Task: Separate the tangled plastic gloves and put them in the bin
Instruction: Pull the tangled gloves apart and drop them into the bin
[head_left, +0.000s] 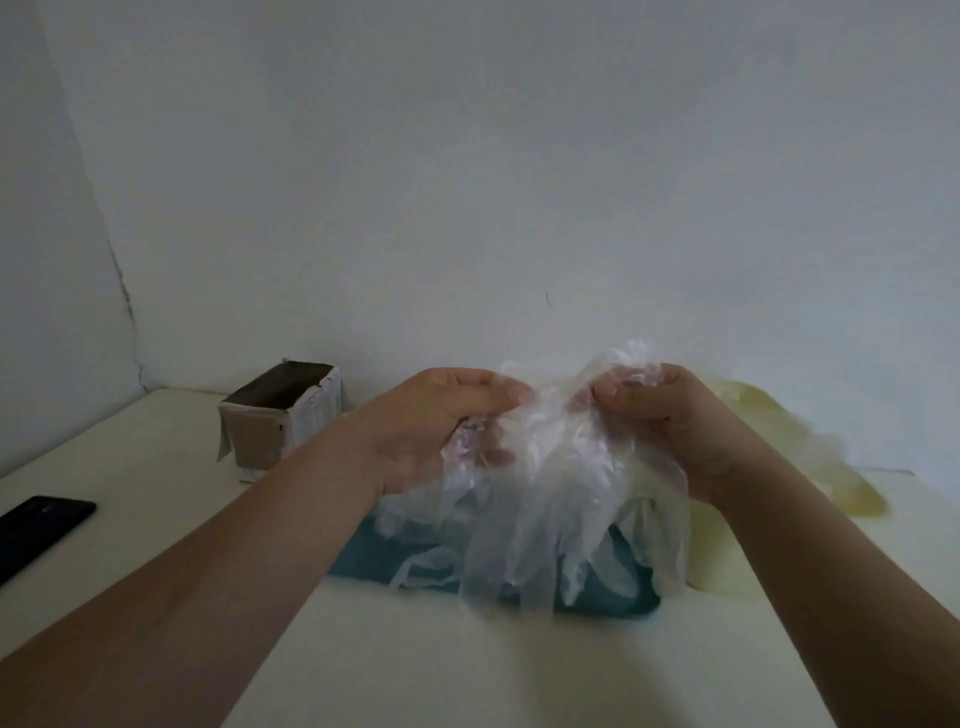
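A tangled bunch of clear plastic gloves (550, 483) hangs in the air above the table's middle. My left hand (431, 421) grips the bunch's left side with curled fingers. On the right, my right hand (670, 410) pinches its top between thumb and fingers. Loose glove fingers dangle down over a teal cloth (384, 561) lying on the table. An open cardboard box (283, 415), dark inside, stands at the back left near the wall; it looks like the bin.
A black phone (41, 525) lies at the table's left edge. A pale yellow plastic sheet or bag (810, 452) sits behind my right wrist at the back right. The cream table (467, 670) runs up to a white wall.
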